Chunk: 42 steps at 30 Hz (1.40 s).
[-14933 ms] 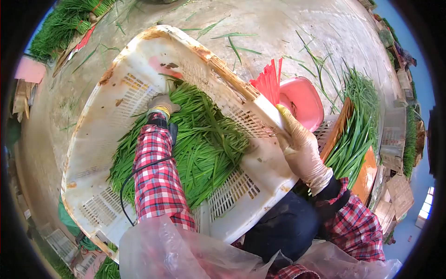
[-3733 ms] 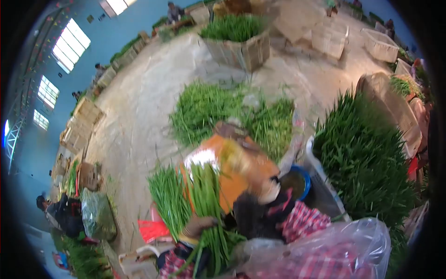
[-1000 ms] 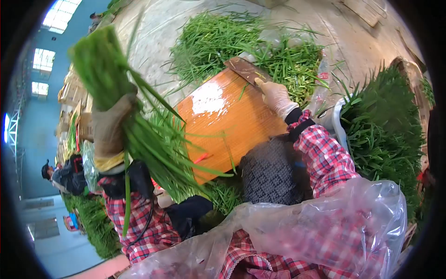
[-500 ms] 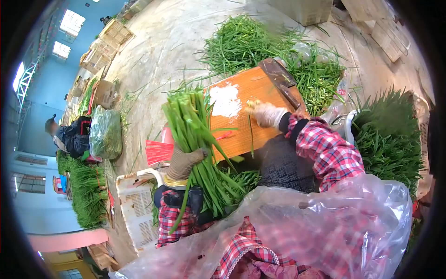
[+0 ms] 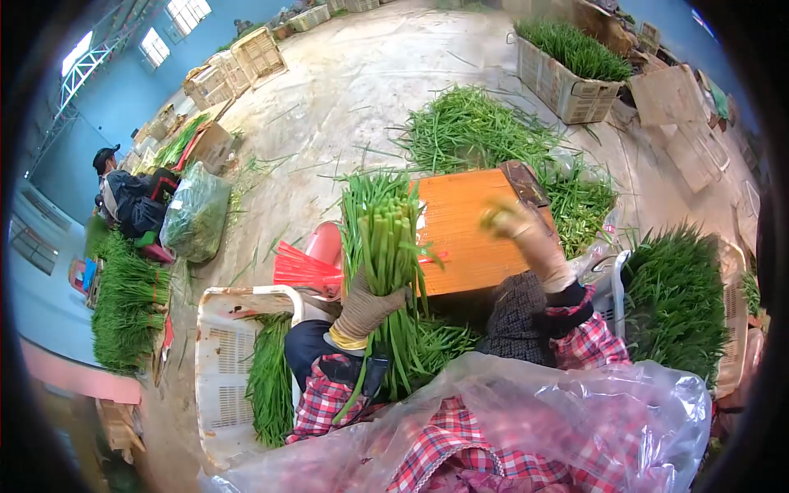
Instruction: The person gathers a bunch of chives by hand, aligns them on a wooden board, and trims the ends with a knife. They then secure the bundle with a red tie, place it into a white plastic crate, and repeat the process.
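Observation:
My left hand [image 5: 366,314], in a grey-brown knitted glove, is closed round a thick bunch of leafy green stalks [image 5: 388,242]. The pale stem ends point up and away from me; the long leaves hang down over my lap. Beyond the bunch lies an orange board [image 5: 460,222]. A dark-bladed tool [image 5: 524,182] rests along its far right edge. My right hand [image 5: 534,245], in a pale glove, is above the right part of the board, apart from the bunch. Motion smears its fingers, and a yellowish-green blur shows at the fingertips.
Red strips [image 5: 306,269] lie left of the bunch. Loose greens [image 5: 477,127] are heaped behind the board. White crates of greens stand at left [image 5: 226,370] and right [image 5: 731,312], another farther back [image 5: 567,90]. A person [image 5: 136,201] sits at far left beside a plastic bag [image 5: 196,215].
My view has shifted. The bunch now stands more upright, its stem ends turned toward the board. My right hand has swung and is blurred. White bits on the board are mostly out of sight.

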### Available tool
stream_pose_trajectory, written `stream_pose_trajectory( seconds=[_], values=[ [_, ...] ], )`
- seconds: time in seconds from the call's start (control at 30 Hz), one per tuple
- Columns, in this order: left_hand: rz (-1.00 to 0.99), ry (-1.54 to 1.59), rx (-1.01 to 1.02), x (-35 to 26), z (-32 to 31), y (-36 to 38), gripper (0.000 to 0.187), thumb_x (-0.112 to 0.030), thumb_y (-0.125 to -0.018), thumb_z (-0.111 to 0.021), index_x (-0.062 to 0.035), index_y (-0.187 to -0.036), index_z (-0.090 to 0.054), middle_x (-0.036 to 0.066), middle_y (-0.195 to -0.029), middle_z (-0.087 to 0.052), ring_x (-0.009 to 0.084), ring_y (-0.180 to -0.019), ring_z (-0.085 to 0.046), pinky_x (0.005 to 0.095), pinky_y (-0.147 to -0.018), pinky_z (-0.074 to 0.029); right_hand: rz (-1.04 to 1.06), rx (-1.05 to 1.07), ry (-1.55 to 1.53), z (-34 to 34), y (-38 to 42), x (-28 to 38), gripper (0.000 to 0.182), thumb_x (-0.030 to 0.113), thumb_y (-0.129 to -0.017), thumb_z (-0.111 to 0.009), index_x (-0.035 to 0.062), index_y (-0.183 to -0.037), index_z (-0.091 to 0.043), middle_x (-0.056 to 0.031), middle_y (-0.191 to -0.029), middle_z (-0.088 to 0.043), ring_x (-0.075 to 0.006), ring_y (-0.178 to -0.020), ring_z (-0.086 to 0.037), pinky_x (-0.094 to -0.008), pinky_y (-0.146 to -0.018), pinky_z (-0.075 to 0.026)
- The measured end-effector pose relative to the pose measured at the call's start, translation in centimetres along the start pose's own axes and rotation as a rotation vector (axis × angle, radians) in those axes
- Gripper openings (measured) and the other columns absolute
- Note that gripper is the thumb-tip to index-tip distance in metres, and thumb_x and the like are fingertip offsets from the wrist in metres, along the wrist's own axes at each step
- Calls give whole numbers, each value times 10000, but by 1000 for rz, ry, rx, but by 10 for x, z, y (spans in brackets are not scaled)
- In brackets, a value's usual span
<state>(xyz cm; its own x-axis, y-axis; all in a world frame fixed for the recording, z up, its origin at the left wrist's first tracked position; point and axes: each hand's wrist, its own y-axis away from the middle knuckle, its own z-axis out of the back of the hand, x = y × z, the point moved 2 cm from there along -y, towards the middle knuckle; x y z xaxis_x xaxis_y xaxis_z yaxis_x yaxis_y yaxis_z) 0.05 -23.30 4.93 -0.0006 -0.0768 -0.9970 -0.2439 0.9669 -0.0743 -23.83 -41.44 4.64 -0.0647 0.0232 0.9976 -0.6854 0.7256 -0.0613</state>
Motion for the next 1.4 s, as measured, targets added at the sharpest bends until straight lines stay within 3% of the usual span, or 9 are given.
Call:
stream_pose_trajectory(
  seconds=[0.17,0.27,0.47,0.57,0.8,1.0,1.1,1.23,1.4],
  values=[
    [-189,-209,-30,1,-14,12,701,-23,-757,-708,-54,-1375,-378,80,-1197,-598,181,-1090,-589,309,-924,-473,167,115,-142,-61,17,34,1091,141,-775,-741,208,-1523,50,-151,-1479,-302,-274,-1369,-306,-391,-1046,-334],
    [-274,-450,-141,-4,-34,19,695,-73,-751,-741,-67,-1356,-401,111,-1178,-612,218,-1073,-606,331,-922,-473,261,115,-22,-106,22,22,1136,168,-756,-781,221,-1522,56,-139,-1419,-376,-238,-1291,-394,-385,-1027,-361],
    [-405,-896,-213,22,-51,36,954,-211,-720,-744,-138,-1491,-188,145,-867,-547,341,-673,-605,451,-568,-470,215,-129,-378,-143,31,40,1068,111,-797,-759,189,-1523,20,-74,-1165,-562,-136,-997,-556,-280,-888,-464],
    [-389,-854,-211,17,-58,40,991,-216,-707,-753,-142,-1496,-158,139,-875,-552,345,-694,-608,451,-577,-473,251,-193,-338,-140,31,36,727,-5,-822,-655,103,-1450,-306,-32,-1004,-614,-96,-884,-573,-229,-805,-472],
    [-423,-1075,173,-54,-46,92,927,-326,-702,-724,-39,-1454,-264,244,-1362,-416,405,-1254,-414,448,-1049,-338,344,-247,-91,-90,59,130,521,183,-785,-666,40,-1266,-525,-44,-912,-603,-148,-786,-608,-282,-747,-512],
    [196,-357,536,-82,80,161,266,-132,-885,-614,41,-1086,-637,113,-1013,-685,186,-944,-632,299,-861,-488,398,-190,103,-59,60,181,569,235,-808,-664,-3,-1296,-494,-61,-917,-617,-138,-845,-627,-266,-762,-535],
    [413,-68,675,-115,83,169,364,-248,-864,-639,48,-1076,-653,90,-956,-689,133,-882,-623,271,-768,-495,570,-275,244,-62,57,207,486,233,-850,-643,49,-1286,-533,-59,-926,-641,-141,-810,-646,-272,-757,-545],
    [41,297,777,-111,15,140,769,-581,-861,-570,57,-1286,-510,124,-1113,-630,156,-972,-591,315,-845,-472,759,-214,400,-100,47,228,396,37,-820,-635,96,-1212,-616,1,-877,-626,-77,-779,-604,-215,-702,-500],
    [489,1241,796,-81,-76,98,866,-606,-793,-627,-36,-1395,-376,124,-1189,-556,217,-1067,-561,323,-932,-438,1046,-9,796,-159,90,212,488,-8,-705,-679,73,-1182,-617,-79,-910,-675,-140,-710,-637,-247,-646,-521]
  ],
)
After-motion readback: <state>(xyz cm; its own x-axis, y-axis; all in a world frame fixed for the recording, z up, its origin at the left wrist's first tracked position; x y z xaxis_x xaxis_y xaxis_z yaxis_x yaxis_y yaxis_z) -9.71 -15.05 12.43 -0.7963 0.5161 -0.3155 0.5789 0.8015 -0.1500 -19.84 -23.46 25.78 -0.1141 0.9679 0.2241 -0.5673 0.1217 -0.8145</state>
